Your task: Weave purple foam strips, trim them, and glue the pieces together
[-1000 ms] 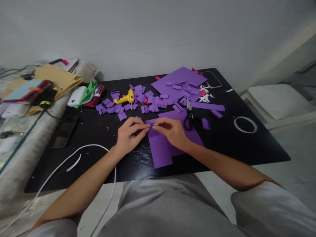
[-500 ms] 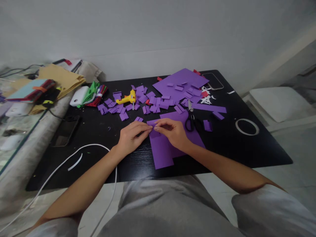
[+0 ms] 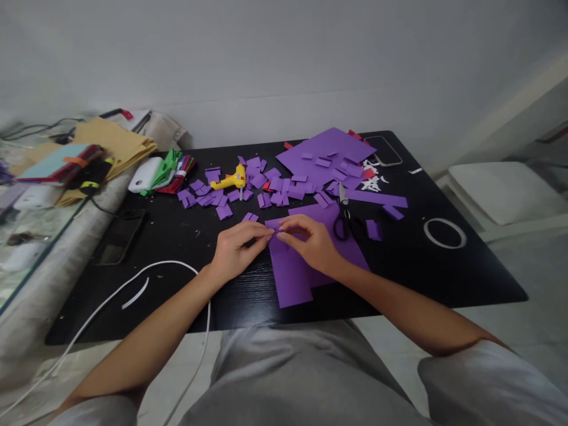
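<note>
Head view: purple sheet (image 3: 290,281), flat on the tabletop (image 3: 399,266) near its front edge; both hands at its upper end, scarcely shifted over the last second, so work stays at that one spot. Left hand (image 3: 235,247) and right hand (image 3: 313,239): fingertips narrowly set, almost meeting; any grip on a small piece cannot be told.

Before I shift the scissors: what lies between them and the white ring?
A small purple piece lies just right of the scissors, then black tabletop up to the white ring, as the head view shows.
</note>
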The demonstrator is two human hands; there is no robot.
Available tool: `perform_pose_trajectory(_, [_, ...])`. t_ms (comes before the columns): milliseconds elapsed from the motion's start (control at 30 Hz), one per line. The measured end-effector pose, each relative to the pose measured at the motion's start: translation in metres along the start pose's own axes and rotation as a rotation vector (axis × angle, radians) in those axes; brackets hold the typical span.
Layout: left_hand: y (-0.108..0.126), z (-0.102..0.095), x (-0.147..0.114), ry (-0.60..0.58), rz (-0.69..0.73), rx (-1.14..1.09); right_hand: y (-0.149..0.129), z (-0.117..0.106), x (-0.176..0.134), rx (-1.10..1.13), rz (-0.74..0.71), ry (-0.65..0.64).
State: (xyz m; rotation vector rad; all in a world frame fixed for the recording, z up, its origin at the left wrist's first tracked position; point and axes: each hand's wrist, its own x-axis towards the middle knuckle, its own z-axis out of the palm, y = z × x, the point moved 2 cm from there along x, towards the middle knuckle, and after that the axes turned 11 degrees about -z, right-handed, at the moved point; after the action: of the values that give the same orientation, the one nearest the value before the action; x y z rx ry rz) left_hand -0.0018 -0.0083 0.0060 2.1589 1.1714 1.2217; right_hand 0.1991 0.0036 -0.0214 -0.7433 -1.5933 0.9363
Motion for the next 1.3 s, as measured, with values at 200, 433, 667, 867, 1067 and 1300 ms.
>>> perform_pose_trajectory(200, [0.0003,0.0000,0.0002,-0.023,-0.005,-0.003,-0.0031,-0.0057,0.0026,-0.227,-0.173,-0.122])
perform_pose_trajectory(433, [0.0010,0.0001,-0.0006,-0.030,0.024,-0.009,-0.0033,-0.0055,0.0024,-0.242,-0.219,-0.134])
perform_pose_trajectory(667, [0.0028,0.0008,0.0005,-0.031,-0.008,-0.028,-0.0024,-0.0045,0.0021,-0.210,-0.199,-0.132])
perform_pose_trajectory(867, [0.0011,0.0042,-0.0003,-0.050,-0.136,-0.086,-0.0021,-0.0028,0.0024,-0.055,-0.091,-0.107])
perform_pose_trajectory(1067, [-0.0029,0.0049,-0.0010,-0.050,-0.214,-0.174,-0.0013,-0.0032,0.0031,-0.040,-0.048,-0.121])
perform_pose_trajectory(1300, [-0.0069,0.0064,-0.0004,-0.056,-0.293,-0.306,-0.0020,-0.0015,0.0025,-0.033,-0.056,-0.125])
